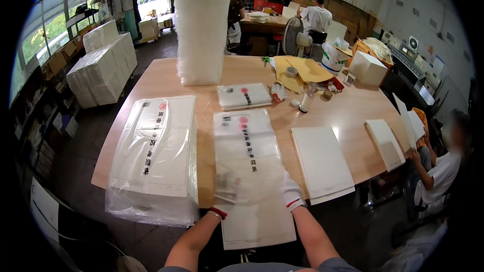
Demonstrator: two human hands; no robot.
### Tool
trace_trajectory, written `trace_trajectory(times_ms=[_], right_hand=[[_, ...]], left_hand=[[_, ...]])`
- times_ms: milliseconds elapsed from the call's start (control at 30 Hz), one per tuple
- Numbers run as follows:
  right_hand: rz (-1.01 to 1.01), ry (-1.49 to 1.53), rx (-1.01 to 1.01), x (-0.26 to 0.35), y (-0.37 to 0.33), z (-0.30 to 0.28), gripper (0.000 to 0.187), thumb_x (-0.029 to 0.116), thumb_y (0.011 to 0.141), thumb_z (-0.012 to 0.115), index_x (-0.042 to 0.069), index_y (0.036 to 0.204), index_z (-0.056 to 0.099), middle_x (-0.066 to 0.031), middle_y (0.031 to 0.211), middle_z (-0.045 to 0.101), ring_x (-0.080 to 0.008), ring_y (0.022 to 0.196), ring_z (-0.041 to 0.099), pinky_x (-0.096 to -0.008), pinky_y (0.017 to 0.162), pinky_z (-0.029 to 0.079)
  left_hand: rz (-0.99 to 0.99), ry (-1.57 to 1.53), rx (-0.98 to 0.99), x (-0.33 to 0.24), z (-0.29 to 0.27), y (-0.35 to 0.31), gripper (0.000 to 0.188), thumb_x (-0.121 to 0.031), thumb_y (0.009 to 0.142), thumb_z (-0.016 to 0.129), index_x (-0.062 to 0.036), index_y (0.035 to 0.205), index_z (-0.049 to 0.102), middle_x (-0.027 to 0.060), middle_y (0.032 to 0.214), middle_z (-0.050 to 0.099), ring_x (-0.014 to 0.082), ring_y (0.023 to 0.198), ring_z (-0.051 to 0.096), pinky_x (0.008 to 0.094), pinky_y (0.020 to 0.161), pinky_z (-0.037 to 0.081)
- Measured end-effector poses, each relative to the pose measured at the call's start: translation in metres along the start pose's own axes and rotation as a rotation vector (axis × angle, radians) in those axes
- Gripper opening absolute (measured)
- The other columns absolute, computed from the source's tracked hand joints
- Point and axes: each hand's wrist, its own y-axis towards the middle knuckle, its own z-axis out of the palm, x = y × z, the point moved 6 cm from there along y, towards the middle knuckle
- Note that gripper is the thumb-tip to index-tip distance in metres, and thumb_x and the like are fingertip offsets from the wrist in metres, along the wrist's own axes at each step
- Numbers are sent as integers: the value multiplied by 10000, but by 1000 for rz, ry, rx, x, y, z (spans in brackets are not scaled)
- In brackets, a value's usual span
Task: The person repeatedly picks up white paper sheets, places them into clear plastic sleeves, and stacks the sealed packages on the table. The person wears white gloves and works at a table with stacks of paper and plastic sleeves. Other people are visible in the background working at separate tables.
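Note:
Both my hands wear white gloves with red cuffs. In front of me lies a long stack of white paper (pixel 257 221), its far part inside a clear plastic bag (pixel 262 141) printed with black characters and a red emblem. The stack's near end sticks out past the table edge. My left hand (pixel 227 191) is on its left side, smeared by motion, so its fingers are unclear. My right hand (pixel 292 190) grips the right edge, its fingers partly hidden. To the left rests a thick pile of printed clear bags (pixel 156 156). A bagged packet (pixel 244 96) lies just beyond the stack.
Right of me are a white paper stack (pixel 322 161) and a smaller one (pixel 385 143). A tall column of wrapped packets (pixel 201 30) rises at the table's far side. Tape, a jar (pixel 307 98) and brown paper (pixel 302 69) lie at the back right. A co-worker (pixel 441 171) sits at right.

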Motion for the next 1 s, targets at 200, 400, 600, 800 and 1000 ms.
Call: trace_trajectory(times_ms=[200, 400, 600, 800, 1000], right_hand=[[-24, -52, 136, 7, -49, -21, 742, 196, 824, 479, 102, 1424, 52, -233, 902, 619, -397, 783, 610, -519, 654, 446], [-172, 58, 122, -19, -119, -8, 771, 182, 817, 505, 28, 1413, 42, -243, 843, 619, -390, 710, 604, -495, 579, 453], [-189, 179, 182, -25, -192, -12, 759, 151, 810, 467, 60, 1424, 30, -237, 902, 611, -397, 683, 597, -520, 583, 446], [-188, 385, 572, -26, -316, -13, 534, 196, 878, 435, 70, 1363, 251, -213, 848, 609, -351, 620, 593, -462, 584, 482], [-527, 70, 44, -17, -290, -35, 290, 200, 852, 473, 101, 1117, 536, -183, 739, 609, -351, 602, 586, -444, 560, 477]], left_hand=[[-272, 345, -153, 2, -40, -34, 282, -31, 814, 457, -22, 1093, 497, 67, 929, 504, 137, 819, 494, 265, 744, 436], [-121, 560, -145, -27, -30, -101, 246, 21, 752, 460, 22, 998, 465, 72, 854, 460, 177, 777, 487, 294, 712, 430], [-367, 611, 33, -36, -34, -171, 215, 4, 765, 481, 17, 979, 456, 120, 859, 490, 230, 763, 490, 331, 719, 429], [-330, 569, 485, -116, -24, -257, 286, -78, 828, 568, -33, 1106, 517, 101, 847, 478, 189, 749, 497, 315, 670, 428], [-318, 548, 242, -127, -24, -239, 44, 38, 795, 534, 10, 773, 509, 103, 702, 537, 166, 632, 581, 298, 565, 461]])
